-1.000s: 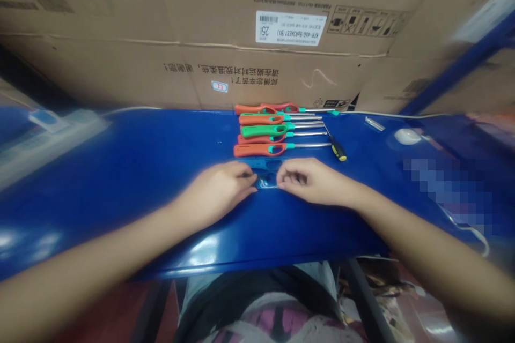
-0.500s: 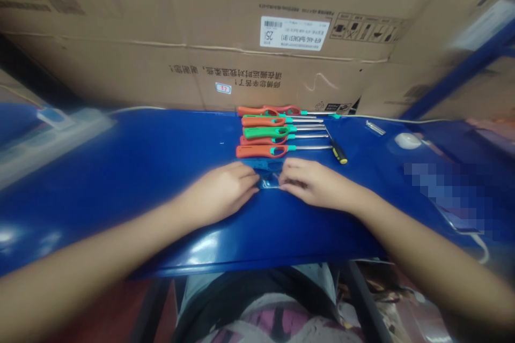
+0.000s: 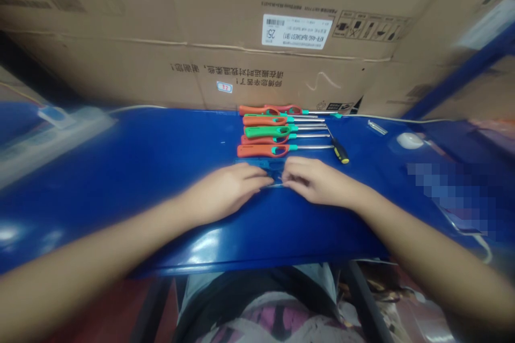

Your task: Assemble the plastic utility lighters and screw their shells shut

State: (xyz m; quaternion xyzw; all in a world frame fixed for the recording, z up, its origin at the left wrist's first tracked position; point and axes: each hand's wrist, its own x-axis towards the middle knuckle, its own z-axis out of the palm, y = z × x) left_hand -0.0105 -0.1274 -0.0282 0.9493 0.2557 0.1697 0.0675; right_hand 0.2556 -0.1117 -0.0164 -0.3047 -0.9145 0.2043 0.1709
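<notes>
A blue lighter casing [image 3: 263, 163] lies on the blue table between my hands, mostly covered by fingers; small shiny parts show at its near side. My left hand [image 3: 231, 185] reaches over the casing from the left, fingertips pressed together on something too small to make out. From the right, my right hand [image 3: 311, 179] pinches the casing's right end. Just beyond lie several long-nosed lighters in a row, among them an orange lighter [image 3: 257, 150] and a green lighter [image 3: 261, 132]. A black and yellow screwdriver [image 3: 341, 151] rests by their metal tips.
A big cardboard box [image 3: 132, 64] stands along the table's back edge. On the left is a white power strip [image 3: 76, 131] with a plug. To the right are a white rounded object [image 3: 409, 140], a small clear piece [image 3: 377, 127] and a blurred-out device with a cable.
My left hand's fingertips have moved right, further over the casing and closer to my right hand, covering more of the small parts. My right hand stays nearly in place.
</notes>
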